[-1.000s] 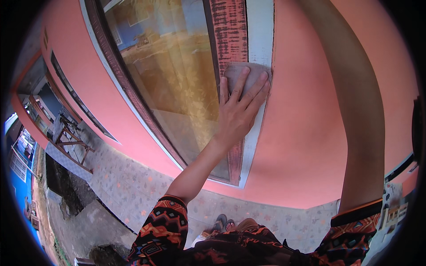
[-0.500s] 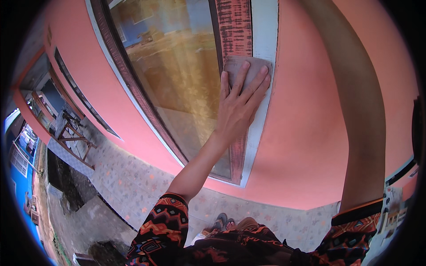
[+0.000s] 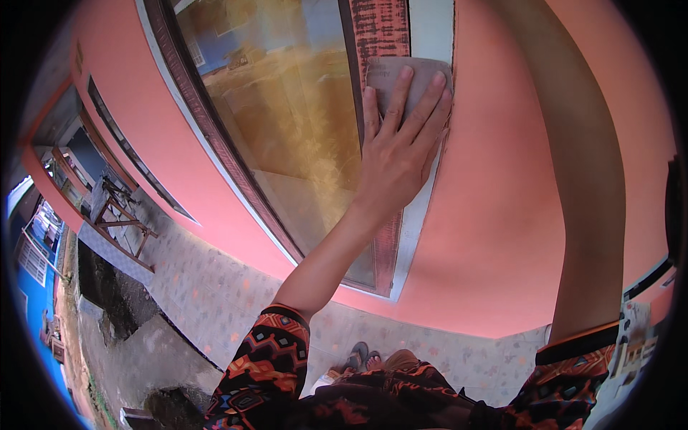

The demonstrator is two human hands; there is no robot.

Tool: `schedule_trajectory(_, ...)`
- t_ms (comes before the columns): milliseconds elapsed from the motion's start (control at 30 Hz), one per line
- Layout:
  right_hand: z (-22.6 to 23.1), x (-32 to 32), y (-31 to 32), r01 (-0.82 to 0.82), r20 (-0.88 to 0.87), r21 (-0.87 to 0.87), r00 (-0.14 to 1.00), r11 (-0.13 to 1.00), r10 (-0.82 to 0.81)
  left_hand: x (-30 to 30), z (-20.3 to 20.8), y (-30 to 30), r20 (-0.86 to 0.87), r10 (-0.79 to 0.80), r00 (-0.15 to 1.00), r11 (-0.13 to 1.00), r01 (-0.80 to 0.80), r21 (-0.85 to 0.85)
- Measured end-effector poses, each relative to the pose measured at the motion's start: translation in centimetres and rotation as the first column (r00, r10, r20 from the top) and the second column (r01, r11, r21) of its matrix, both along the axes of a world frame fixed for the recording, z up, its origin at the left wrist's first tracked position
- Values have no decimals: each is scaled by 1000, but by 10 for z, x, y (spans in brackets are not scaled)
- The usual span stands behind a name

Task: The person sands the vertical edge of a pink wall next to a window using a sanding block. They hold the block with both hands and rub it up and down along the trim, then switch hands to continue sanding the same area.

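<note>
My left hand point(image 3: 398, 154) lies over a grey-brown sheet of sandpaper point(image 3: 385, 75), fingers stretched out, and presses it flat against the window frame. Reddish paint streaked with dark marks covers this wooden frame point(image 3: 387, 251); a pale white-blue strip point(image 3: 411, 247) borders it on the right. The sheet spans both the streaked wood and part of the pale strip. The left thumb is hidden. My right forearm point(image 3: 591, 193) rises along the pink wall and leaves the picture at the top, so my right hand is out of sight.
Beside the frame is the window glass point(image 3: 287, 143), with a yellowish curtain and reflections. Pink wall point(image 3: 494, 236) surrounds it. My sandalled feet point(image 3: 362, 357) stand on patterned floor tiles point(image 3: 236, 301). At left are a wooden trestle point(image 3: 122, 218) and a rough concrete drop point(image 3: 150, 322).
My left hand and the sandpaper have slid up the frame and slightly to the right. The right forearm has hardly moved.
</note>
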State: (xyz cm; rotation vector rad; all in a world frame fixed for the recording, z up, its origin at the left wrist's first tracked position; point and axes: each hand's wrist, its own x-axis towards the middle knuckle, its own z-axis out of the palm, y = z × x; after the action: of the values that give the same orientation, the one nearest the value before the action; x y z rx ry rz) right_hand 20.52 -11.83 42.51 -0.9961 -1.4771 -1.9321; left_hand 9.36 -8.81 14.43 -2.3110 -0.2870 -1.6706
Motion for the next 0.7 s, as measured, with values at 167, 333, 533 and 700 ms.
schedule_trajectory(167, -4, -21, -14, 42, -179, -176, 981, 984, -74, -8, -11, 9, 20, 15, 1000, 1000, -14, -9)
schedule_trajectory(333, -3, -26, -15, 99, -234, -189, 962, 977, -142, -8, 3, 5, 44, 7, 999, 1000, -6, -21)
schedule_trajectory(533, -1, -9, -12, -1, -91, -103, 996, 995, -9, -5, 22, 4, 45, -39, 998, 999, 39, 11)
schedule_trajectory(700, -7, -20, -24, 81, -175, -111, 979, 991, -100, -15, 0, 14, 39, 29, 999, 1000, -30, 11)
